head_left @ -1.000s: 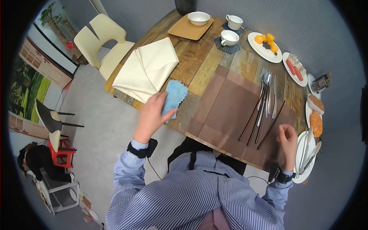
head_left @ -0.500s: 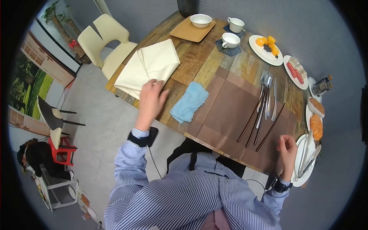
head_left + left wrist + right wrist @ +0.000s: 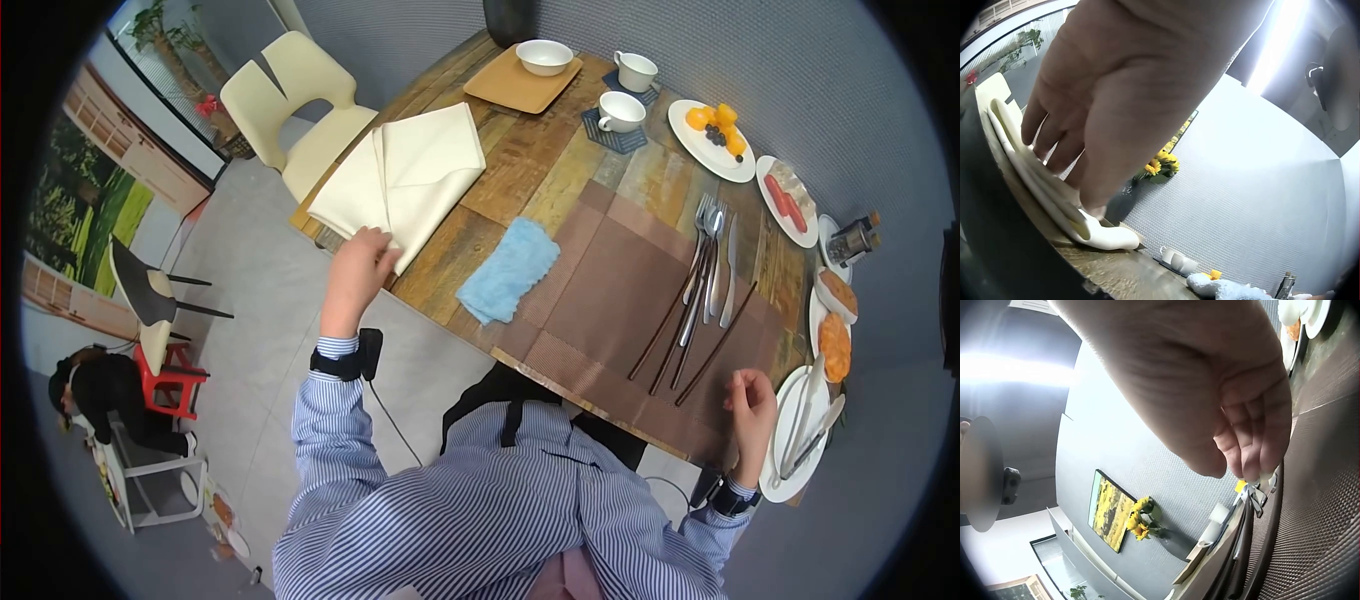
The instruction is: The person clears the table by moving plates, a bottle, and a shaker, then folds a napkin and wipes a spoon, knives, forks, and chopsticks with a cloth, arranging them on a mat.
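Note:
My left hand [image 3: 357, 277] is at the near edge of a folded cream cloth [image 3: 425, 165] on the left of the table. In the left wrist view its fairly straight fingers [image 3: 1054, 147] reach down onto the layered folds of the cloth. To the right lies a crumpled light blue cloth [image 3: 510, 270], partly over a brown placemat [image 3: 610, 270]. My right hand [image 3: 750, 415] hovers by the placemat's right edge, fingers loosely bent and holding nothing. Nearest to it are dark chopsticks [image 3: 715, 345], with forks, a spoon and knives [image 3: 732, 270] beside them.
A tan tray [image 3: 500, 90] with a white bowl [image 3: 545, 57] and two cups [image 3: 621, 112] stand at the back. Plates of fruit [image 3: 690, 150], sausages [image 3: 785, 200] and bread [image 3: 835, 345] line the right. A plate [image 3: 785, 485] holds tongs. A cream chair [image 3: 320, 150] stands left.
My left hand has let go of the blue cloth and moved left to the cream cloth's near edge. The blue cloth now lies further right, touching the placemat. The right hand has lowered slightly.

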